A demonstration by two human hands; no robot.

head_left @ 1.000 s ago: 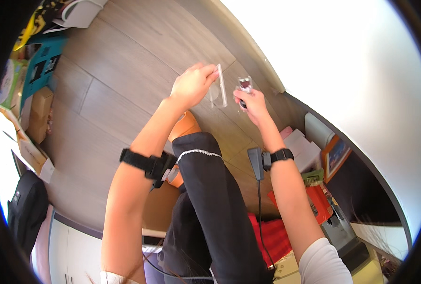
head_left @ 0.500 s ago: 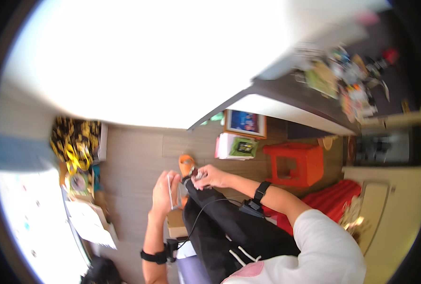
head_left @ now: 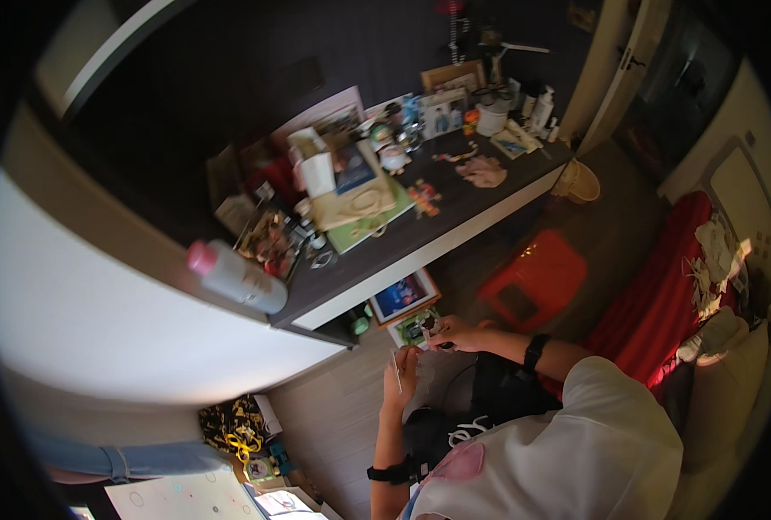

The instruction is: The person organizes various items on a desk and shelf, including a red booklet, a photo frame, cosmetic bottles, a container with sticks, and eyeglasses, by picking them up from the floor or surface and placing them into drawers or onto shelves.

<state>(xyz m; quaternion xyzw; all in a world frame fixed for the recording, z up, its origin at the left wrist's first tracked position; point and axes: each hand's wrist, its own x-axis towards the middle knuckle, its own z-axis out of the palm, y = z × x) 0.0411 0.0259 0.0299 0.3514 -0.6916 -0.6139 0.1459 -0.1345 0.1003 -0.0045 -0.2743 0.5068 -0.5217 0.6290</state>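
My left hand (head_left: 400, 380) grips a thin, clear, flat piece (head_left: 397, 371) with a pale edge. It looks like a small plastic lid, but its kind is not certain. Close beside it on the right, my right hand (head_left: 459, 336) is closed around a small dark-and-clear item (head_left: 433, 329), too small and blurred to name. Both hands are in front of my body, below the front edge of the dark desk (head_left: 333, 279).
A bottle with a pink cap (head_left: 242, 282) stands at the desk's left end, with cards, figurines and paper behind it. A red stool (head_left: 537, 276) stands right of my hands, and red cloth (head_left: 632, 325) lies farther right. A framed picture (head_left: 403, 295) leans below the desk.
My view has swung up and to the right, so the desktop now shows. Both hands appear farther right in the picture, still holding their things close together.
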